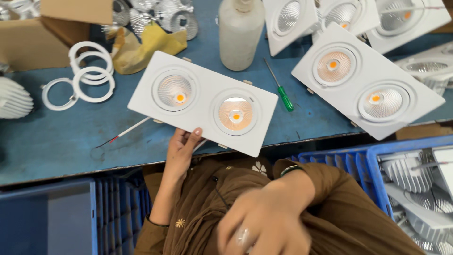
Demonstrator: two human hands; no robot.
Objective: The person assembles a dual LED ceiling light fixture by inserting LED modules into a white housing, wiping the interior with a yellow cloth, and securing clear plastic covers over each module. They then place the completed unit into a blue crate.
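My left hand (180, 150) grips the near edge of a white rectangular twin downlight fixture (203, 101), thumb on top, holding it face up over the blue table (56, 137). Its two round reflectors show small orange LED chips. My right hand (264, 222) is blurred low in front of my brown clothing, fingers loosely curled, a ring on one finger; nothing is visible in it. A second twin fixture (365, 80) lies on the table to the right.
A green-handled screwdriver (282, 94) and a frosted bottle (240, 33) sit behind the held fixture. White rings (89, 78), a yellow cloth (141, 47) and a cardboard box (33, 42) lie at left. Blue crates (373, 160) with finned heat sinks (406, 172) stand below right.
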